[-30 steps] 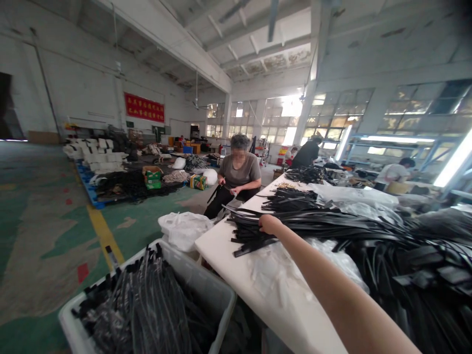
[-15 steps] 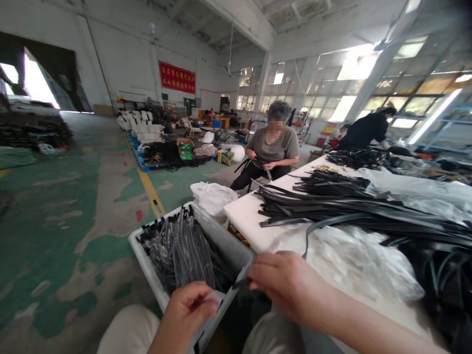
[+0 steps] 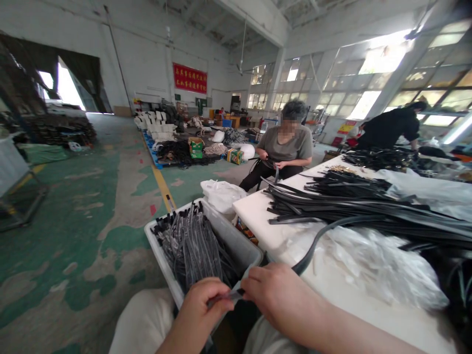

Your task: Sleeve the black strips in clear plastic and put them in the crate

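My left hand [image 3: 206, 309] pinches a small clear plastic sleeve [image 3: 233, 295] over the near end of the grey crate. Close beside it, my right hand [image 3: 275, 291] has its fingers closed on the dark end of a black strap [image 3: 311, 248], which curves back over the table edge. The strap's tip meets the sleeve between my two hands; whether it is inside cannot be made out. Below and beyond, the crate [image 3: 236, 239] holds many black straps in clear plastic [image 3: 197, 246].
At the right, a white table [image 3: 254, 209] carries a heap of black straps [image 3: 342, 209] and crumpled clear plastic bags [image 3: 383, 268]. A white bag [image 3: 223, 195] lies behind the crate. A seated co-worker [image 3: 285, 142] handles straps beyond the table; another person [image 3: 391, 125] bends over its far end.
My hands have come together, bringing the strap end up to the plastic sleeve. The whole view has shifted slightly, so the scene sits further right.
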The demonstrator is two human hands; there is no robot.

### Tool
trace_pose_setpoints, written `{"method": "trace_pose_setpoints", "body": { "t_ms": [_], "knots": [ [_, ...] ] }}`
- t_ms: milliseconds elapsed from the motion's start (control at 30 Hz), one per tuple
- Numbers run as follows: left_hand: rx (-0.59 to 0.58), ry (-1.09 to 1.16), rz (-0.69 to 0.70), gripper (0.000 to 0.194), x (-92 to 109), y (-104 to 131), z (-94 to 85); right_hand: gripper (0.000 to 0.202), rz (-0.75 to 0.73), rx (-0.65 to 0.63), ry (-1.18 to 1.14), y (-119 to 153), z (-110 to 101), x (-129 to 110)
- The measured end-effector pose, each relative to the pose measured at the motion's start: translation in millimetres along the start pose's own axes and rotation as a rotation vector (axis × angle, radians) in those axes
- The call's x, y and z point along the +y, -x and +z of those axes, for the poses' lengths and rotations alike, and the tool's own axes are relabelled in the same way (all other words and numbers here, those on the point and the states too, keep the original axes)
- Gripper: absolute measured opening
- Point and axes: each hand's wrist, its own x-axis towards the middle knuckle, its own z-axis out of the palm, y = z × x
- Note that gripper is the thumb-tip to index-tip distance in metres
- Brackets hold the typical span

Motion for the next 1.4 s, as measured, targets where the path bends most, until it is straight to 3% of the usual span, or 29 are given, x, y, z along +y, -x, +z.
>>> {"method": "trace_pose_setpoints", "body": {
  "t_ms": [100, 200, 333, 500, 567, 733, 800, 933, 1000, 1067, 1200, 1267, 1333, 1400],
  "knots": [
    [-0.082, -0.131, 0.048, 0.019, -3, 2, 3.0, 0.006, -0.067, -0.049, 0.030, -3, 7, 2],
    [-0.059, -0.252, 0.012, 0.021, -11, 4, -8.0, 0.023, 0.090, -0.107, -0.001, 2, 2, 20],
    [-0.093, -0.365, -0.011, 0.024, -13, 2, -20.7, 0.016, 0.230, -0.184, -0.042, 10, -12, 42],
    [-0.219, -0.540, 0.064, 0.024, 6, -6, 2.9, 0.015, 0.080, -0.188, -0.040, 1, -4, 21],
    [-0.241, -0.581, 0.073, 0.023, 4, -6, 3.8, 0.016, 0.073, -0.204, -0.040, 1, -3, 19],
    [-0.126, -0.654, -0.023, 0.027, -16, -6, -31.2, 0.017, 0.321, -0.205, -0.020, 18, -28, 56],
    [-0.126, -0.638, -0.015, 0.029, -14, -10, -34.1, 0.021, 0.327, -0.183, 0.011, 15, -37, 63],
    [-0.131, -0.486, 0.122, 0.029, 9, -22, -13.6, 0.023, 0.130, -0.143, 0.067, -10, -39, 42],
    [-0.117, -0.418, 0.154, 0.028, 14, -24, -13.1, 0.024, 0.056, -0.118, 0.091, -18, -42, 31],
    [-0.085, -0.398, 0.138, 0.027, 8, -22, -29.3, 0.023, 0.068, -0.114, 0.104, -16, -52, 29],
    [0.028, -0.466, 0.061, 0.030, -16, -14, -81.5, 0.020, 0.265, -0.133, 0.096, 2, -87, 41],
    [0.039, -0.472, 0.062, 0.030, -16, -13, -91.7, 0.022, 0.292, -0.112, 0.099, 3, -98, 41],
    [0.015, -0.446, 0.105, 0.028, -5, -15, -83.7, 0.024, 0.238, -0.074, 0.119, -6, -98, 31],
    [-0.040, -0.392, 0.169, 0.024, 12, -19, -64.8, 0.024, 0.123, -0.070, 0.137, -20, -88, 15]
  ]
}}
